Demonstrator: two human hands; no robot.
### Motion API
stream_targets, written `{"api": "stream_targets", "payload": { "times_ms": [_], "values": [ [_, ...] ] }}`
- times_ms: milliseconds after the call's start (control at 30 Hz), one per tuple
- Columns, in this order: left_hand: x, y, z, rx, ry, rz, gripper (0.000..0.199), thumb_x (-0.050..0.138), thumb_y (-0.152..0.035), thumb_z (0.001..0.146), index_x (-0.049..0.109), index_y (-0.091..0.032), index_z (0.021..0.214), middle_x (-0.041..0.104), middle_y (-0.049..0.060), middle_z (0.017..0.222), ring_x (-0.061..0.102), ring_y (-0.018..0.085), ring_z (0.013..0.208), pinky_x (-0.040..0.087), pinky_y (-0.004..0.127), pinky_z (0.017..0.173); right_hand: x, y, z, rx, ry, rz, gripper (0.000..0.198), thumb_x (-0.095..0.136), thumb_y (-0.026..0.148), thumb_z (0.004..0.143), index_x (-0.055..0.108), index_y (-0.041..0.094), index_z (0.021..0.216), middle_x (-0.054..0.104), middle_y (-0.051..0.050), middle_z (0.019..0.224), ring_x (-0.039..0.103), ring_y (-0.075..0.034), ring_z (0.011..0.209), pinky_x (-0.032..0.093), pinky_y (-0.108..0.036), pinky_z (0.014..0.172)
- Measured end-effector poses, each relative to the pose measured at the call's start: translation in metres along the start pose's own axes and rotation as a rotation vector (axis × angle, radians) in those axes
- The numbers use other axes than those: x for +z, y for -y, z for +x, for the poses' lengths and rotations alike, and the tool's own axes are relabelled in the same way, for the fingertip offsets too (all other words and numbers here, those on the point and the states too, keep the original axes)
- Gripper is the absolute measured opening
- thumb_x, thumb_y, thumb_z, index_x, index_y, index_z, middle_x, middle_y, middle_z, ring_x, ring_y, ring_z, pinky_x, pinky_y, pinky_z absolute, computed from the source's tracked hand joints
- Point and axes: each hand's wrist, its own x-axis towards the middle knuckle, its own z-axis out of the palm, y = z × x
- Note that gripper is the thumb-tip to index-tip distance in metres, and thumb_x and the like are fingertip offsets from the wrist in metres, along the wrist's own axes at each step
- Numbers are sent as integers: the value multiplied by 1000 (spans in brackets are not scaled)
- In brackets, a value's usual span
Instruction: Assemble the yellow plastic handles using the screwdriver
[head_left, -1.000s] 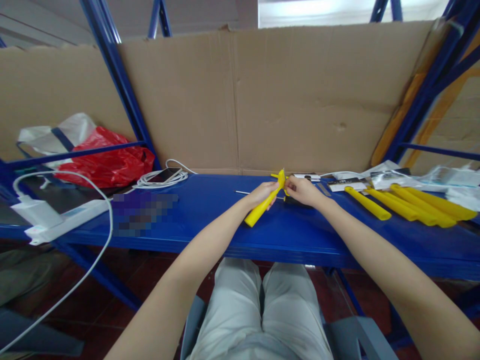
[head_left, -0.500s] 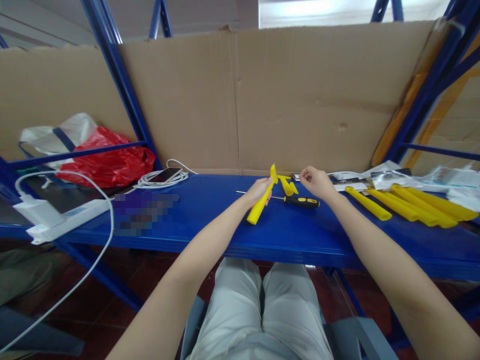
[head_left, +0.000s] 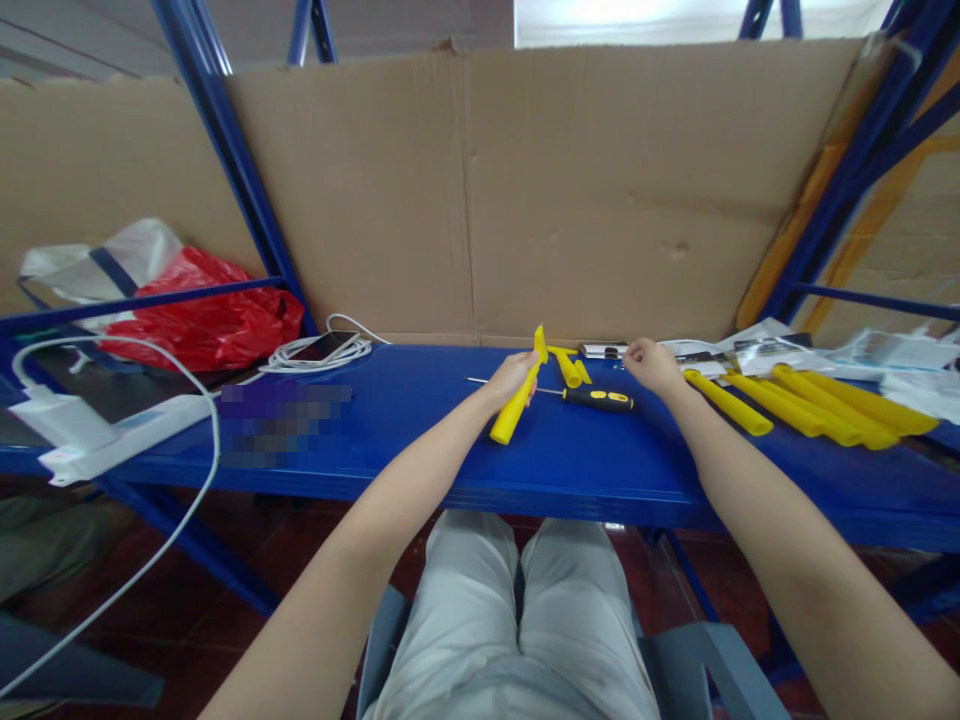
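Observation:
My left hand [head_left: 513,380] is closed around a yellow plastic handle [head_left: 511,418], held tilted above the blue tabletop [head_left: 420,410], its narrower end pointing up and away. My right hand [head_left: 652,364] is at the back of the table with its fingers curled together; anything between them is too small to make out. It is beside a small dark-and-white item [head_left: 600,351]. A black and yellow screwdriver [head_left: 598,400] lies between my hands, its shaft pointing left and passing behind my left hand. Beyond it lie a yellow T-shaped piece [head_left: 568,370] and a smaller yellow piece [head_left: 583,372].
Several yellow handles [head_left: 825,405] lie in a row on the right, with clear plastic bags [head_left: 780,352] behind. On the left are a phone [head_left: 326,347], a coiled white cable [head_left: 289,358], a power strip [head_left: 142,438] and a red bag [head_left: 214,315]. Cardboard [head_left: 570,190] walls the back.
My right hand has moved right, away from the yellow T-shaped piece, uncovering more of the small dark-and-white item. My left hand keeps its hold on the yellow handle. The view has shifted slightly.

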Motion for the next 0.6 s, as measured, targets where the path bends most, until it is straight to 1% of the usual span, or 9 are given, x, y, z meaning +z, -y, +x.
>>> {"api": "stream_targets", "payload": {
  "times_ms": [167,300,433,600],
  "values": [
    [-2,2,3,22,-28,-27,25,29,-30,97,49,-16,100,41,-7,40,37,9,28,31,18,35,1,1,-2,0,57,-16,11,53,17,77,63,15,81,69,-7,74,63,-18,71,43,-25,64],
    [-5,5,7,45,-58,-55,25,30,-31,97,49,-16,98,41,-7,41,38,9,29,32,18,35,1,-1,-3,23,95,-69,14,53,18,78,64,14,85,69,-8,79,63,-19,76,43,-25,67],
    [-6,6,9,43,-77,-58,24,30,-31,97,49,-16,98,41,-7,42,39,9,30,33,18,36,1,0,-6,60,150,-177,19,50,19,81,65,14,91,70,-12,88,64,-22,85,45,-27,71],
    [-5,6,9,54,-63,-55,25,30,-32,96,49,-17,98,42,-6,43,39,10,31,34,19,37,5,10,-12,91,252,-357,29,44,18,84,65,11,103,68,-18,101,63,-26,99,46,-32,81]
  ]
}}
